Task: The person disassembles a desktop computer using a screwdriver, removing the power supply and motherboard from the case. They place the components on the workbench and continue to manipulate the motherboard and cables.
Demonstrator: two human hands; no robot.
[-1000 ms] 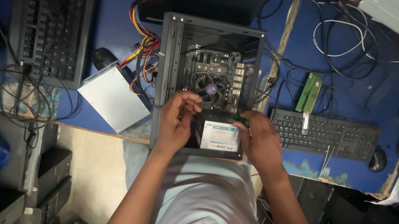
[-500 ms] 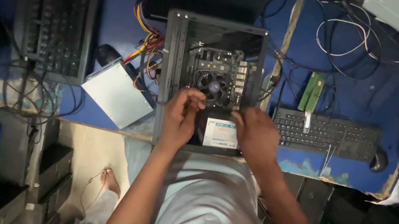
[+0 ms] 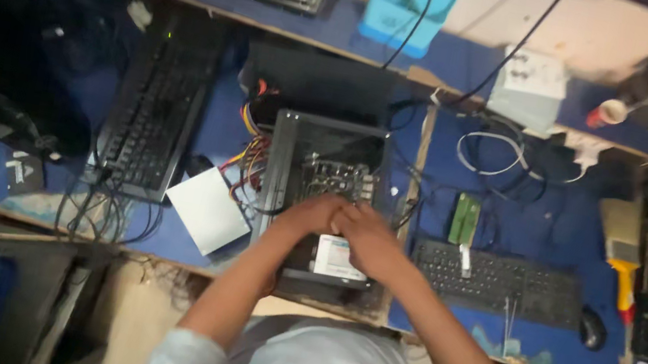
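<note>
Head view: the left hand (image 3: pixel 311 214) and right hand (image 3: pixel 363 238) are now meeting fingertip to fingertip inside the open computer case (image 3: pixel 322 195) on the blue bench (image 3: pixel 563 233), where a moment ago they were sitting apart at either side of the labelled drive (image 3: pixel 340 259); both are curling down over the motherboard (image 3: pixel 338 180), though whether they are pinching anything I cannot tell; the work seems to be shifting from the drive toward the board; keyboards (image 3: pixel 501 284) are lying either side.

Single head-worn view, steeply downward from well above the blue workbench (image 3: pixel 563 233), fairly distant.
</note>
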